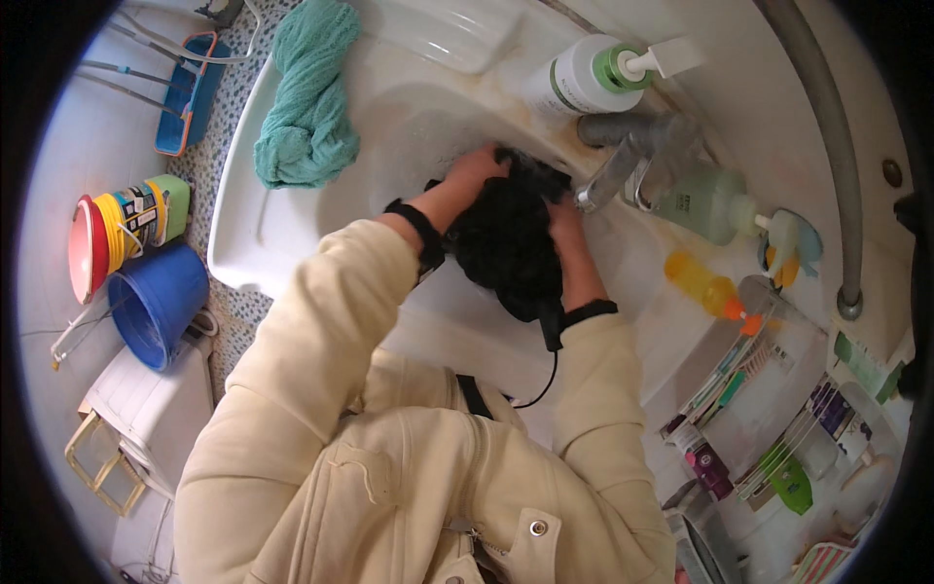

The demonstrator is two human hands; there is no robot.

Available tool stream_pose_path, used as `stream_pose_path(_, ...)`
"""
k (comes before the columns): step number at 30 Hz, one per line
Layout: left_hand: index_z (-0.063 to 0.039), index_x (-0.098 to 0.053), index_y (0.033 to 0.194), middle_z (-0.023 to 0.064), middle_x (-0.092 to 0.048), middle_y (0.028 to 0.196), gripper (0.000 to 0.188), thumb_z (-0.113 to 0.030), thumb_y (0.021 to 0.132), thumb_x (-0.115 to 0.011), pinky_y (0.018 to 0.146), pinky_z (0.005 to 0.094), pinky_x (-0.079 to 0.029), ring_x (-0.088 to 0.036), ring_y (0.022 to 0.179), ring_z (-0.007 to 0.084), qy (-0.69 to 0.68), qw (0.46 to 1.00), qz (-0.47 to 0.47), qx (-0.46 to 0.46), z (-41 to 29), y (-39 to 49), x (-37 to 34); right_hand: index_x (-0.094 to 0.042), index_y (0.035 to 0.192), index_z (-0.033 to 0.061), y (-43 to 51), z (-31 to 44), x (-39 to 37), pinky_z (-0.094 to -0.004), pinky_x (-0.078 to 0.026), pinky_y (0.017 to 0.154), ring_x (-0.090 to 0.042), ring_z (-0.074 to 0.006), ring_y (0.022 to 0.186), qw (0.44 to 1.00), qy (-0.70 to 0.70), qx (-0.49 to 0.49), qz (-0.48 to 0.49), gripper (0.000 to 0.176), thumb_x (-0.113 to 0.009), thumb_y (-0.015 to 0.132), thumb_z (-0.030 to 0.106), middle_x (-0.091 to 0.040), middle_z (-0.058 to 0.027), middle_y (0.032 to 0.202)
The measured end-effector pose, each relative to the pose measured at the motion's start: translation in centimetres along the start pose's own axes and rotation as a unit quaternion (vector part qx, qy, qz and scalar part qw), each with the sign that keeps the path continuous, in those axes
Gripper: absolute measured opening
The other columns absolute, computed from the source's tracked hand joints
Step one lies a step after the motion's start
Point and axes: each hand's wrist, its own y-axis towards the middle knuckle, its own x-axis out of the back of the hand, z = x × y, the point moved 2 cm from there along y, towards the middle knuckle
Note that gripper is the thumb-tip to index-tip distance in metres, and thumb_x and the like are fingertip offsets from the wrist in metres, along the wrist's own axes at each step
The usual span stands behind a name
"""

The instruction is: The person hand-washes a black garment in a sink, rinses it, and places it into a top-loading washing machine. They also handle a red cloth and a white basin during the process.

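A bunched black cloth item (503, 237) is held over the bowl of a white washbasin (339, 241); its exact kind cannot be made out. My left hand (478, 169) grips its far left part, fingers partly hidden in the dark folds. On the other side, my right hand (563, 215) holds the right edge, just beside the spout of a metal faucet (609, 171). Between the hands, the far end of the cloth looks blurred. Foamy water (438, 142) shows in the bowl beyond my left hand. Black bands circle both wrists below cream sleeves.
A teal towel (310, 95) hangs over the basin's left rim. Behind the faucet stand a white pump bottle (584, 80) and a pale green pump bottle (704, 204). A yellow bottle (697, 281) lies to the right. A blue bucket (164, 306) is at left. A thin black cable (547, 383) dangles near my right sleeve.
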Motion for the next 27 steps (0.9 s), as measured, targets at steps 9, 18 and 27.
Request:
stream_pose_path(9,-0.012,-0.049,0.111,0.0206,-0.054,0.103,0.047,-0.037,0.075,-0.065,0.080,0.0417,-0.043,-0.046,0.106,0.0338,-0.014,0.993,0.075,-0.085,-1.4,-9.4,7.9,-0.054,0.110,0.0076,-15.3,7.1,0.6,-0.0440,-0.040,0.087,-0.043,-0.0343,0.113,0.939,-0.266,0.208,0.059,0.056,-0.073,0.063,0.030,-0.045,-0.0161,0.120)
stream_pose_path(18,-0.029,-0.047,0.123,0.0194,-0.031,0.133,0.069,-0.035,0.060,-0.074,0.083,0.0655,-0.035,-0.026,0.123,0.0424,0.346,0.912,0.049,-0.214,-0.2,-7.9,0.9,-0.055,0.117,0.0112,-8.8,1.8,-2.8,-0.0625,-0.032,0.089,-0.026,-0.0421,0.122,0.880,-0.469,0.068,-0.043,0.060,-0.071,0.064,0.036,-0.025,-0.0153,0.137)
stream_pose_path(27,-0.011,-0.053,0.113,0.0198,-0.060,0.098,0.047,-0.032,0.073,-0.060,0.084,0.0423,-0.043,-0.057,0.095,0.0336,0.259,0.949,0.142,-0.109,-1.0,-1.2,0.2,-0.061,0.089,-0.0012,0.2,-4.1,-1.3,-0.0452,-0.043,0.077,-0.055,-0.0402,0.090,0.919,-0.375,0.106,-0.066,0.036,-0.065,0.071,0.029,-0.062,-0.0201,0.092)
